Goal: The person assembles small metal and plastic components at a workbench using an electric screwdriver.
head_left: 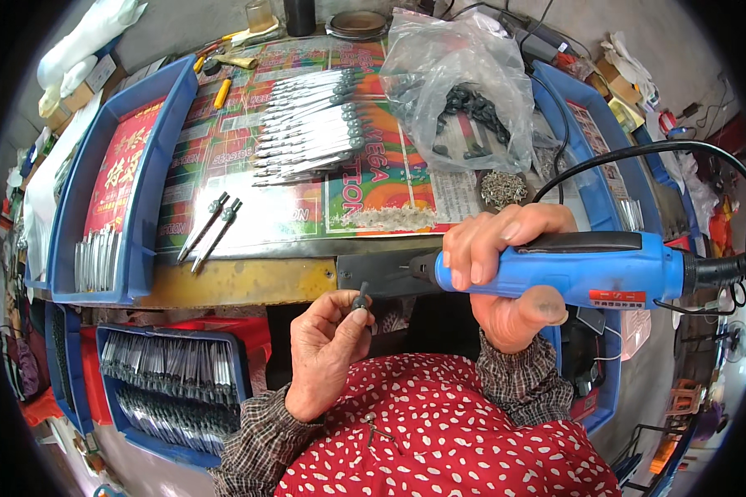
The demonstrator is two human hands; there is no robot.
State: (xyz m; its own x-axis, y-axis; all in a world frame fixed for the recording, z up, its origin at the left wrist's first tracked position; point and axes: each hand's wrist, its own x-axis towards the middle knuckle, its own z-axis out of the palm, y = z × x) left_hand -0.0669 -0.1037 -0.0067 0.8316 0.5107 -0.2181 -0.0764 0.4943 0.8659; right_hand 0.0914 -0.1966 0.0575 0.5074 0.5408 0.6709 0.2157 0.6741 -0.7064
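My left hand pinches a small dark plastic part between thumb and fingertips, just in front of the table edge. My right hand wraps round a blue electric screwdriver, held level with its bit pointing left. The bit tip is apart from the dark part. Beyond my right hand, a dish of small metal screws sits on the table. A clear plastic bag behind it holds more dark parts. Two dark-ended rods lie beyond my left hand, near the table edge.
Silver rods with dark ends lie stacked mid-table. Small whitish bits are strewn nearer me. Blue trays stand left and right. Lower left, another blue tray holds many rods. A black cable arches from the screwdriver.
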